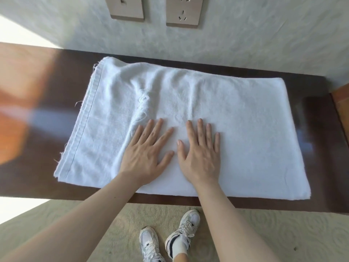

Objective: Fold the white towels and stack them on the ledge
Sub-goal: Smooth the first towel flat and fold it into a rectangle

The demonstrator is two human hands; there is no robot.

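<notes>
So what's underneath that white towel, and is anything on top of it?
The white towel lies on a dark wooden ledge, which shows all round it. Both hands, left hand and right hand, press flat on top. Whatever lies between its folded layers is hidden.

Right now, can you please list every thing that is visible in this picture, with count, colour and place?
white terry towel: one, white, spread flat on the ledge
dark brown wooden ledge: one, dark brown, along the wall
beige wall plates: two, beige, on the wall above
patterned carpet: one, pale beige, below the ledge
white sneakers: two, white, on the carpet
left hand: one, flat on the towel
right hand: one, flat on the towel
</notes>
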